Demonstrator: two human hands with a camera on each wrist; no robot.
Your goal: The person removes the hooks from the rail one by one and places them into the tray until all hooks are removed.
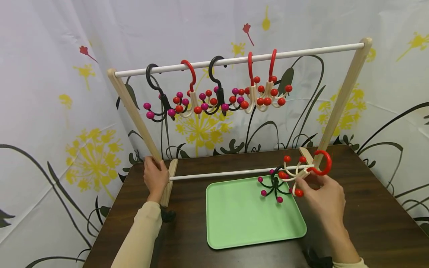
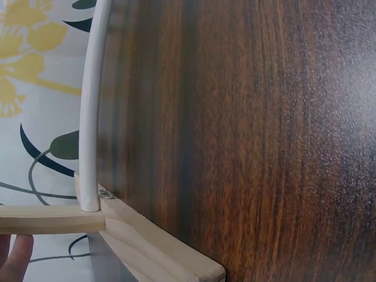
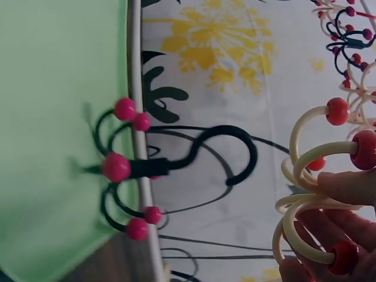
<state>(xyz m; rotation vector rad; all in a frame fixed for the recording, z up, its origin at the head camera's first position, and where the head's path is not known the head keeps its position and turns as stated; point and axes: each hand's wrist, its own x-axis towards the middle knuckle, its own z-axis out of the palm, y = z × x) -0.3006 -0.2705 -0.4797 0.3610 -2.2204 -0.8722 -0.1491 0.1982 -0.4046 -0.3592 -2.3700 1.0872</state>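
My left hand (image 1: 156, 178) grips the lower part of the wooden left post (image 1: 135, 111) of a small hanging rack; in the left wrist view its fingertips touch the post. My right hand (image 1: 323, 197) pinches a cream multi-arm hanger (image 1: 303, 172) with a red hook and red ball tips, held tilted over the tray's right side. A black hanger (image 1: 276, 183) with pink ball tips stands on the green tray (image 1: 248, 223), its hook partly behind the held hanger. In the right wrist view the held hanger's cream arms (image 3: 299, 158) spread beside my fingers.
Several black and cream hangers hang from the white top rod (image 1: 308, 53). A lower white rod (image 1: 214, 174) runs between the wooden feet behind the tray. The rack stands on a dark wooden table (image 1: 372, 208), with a flowered curtain (image 1: 43, 74) behind.
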